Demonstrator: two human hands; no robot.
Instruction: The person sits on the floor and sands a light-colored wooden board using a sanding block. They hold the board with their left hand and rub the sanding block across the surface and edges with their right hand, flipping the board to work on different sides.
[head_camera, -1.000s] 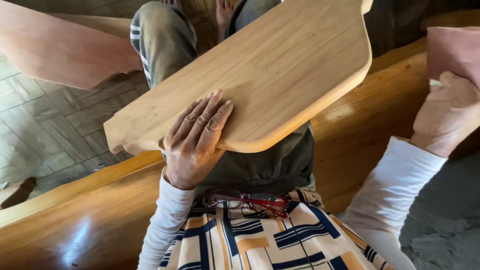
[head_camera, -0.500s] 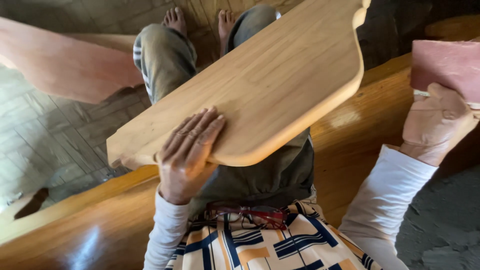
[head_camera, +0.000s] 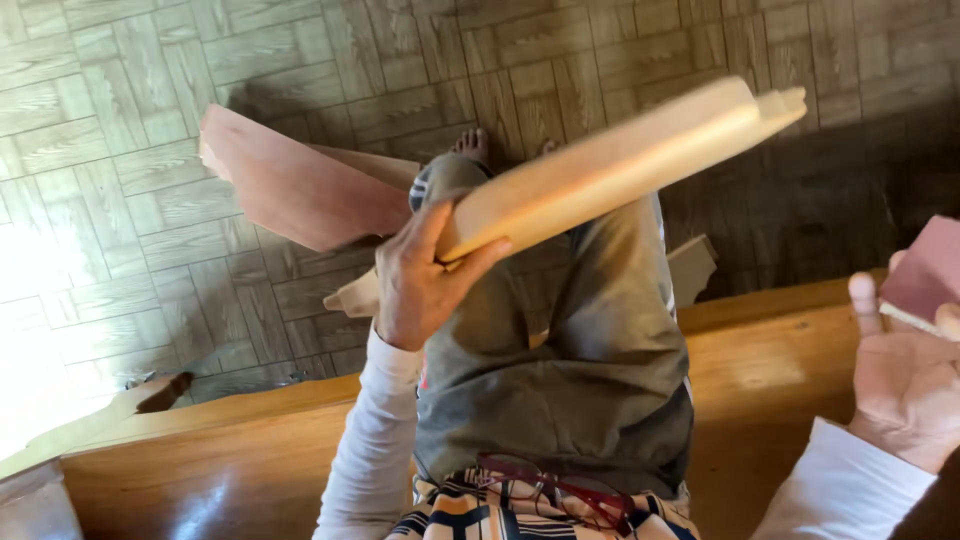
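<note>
Looks like a small woodworking shop, or a home corner used as one. Shaped wooden boards (head_camera: 300, 185) lying about on a worn parquet floor (head_camera: 110, 120), a long varnished wooden bench (head_camera: 230, 455) for a seat, a sanding block (head_camera: 925, 275) gripped in the right hand (head_camera: 905, 385).

Our left hand (head_camera: 425, 280) grips the end of the wooden board (head_camera: 620, 165), while our right hand (head_camera: 905, 375), well right of it, pinches a sanding block (head_camera: 925, 275).

Pale wooden board (head_camera: 620, 165) tilted on edge above the lap, reddish sanding block (head_camera: 925, 275) at right
</note>
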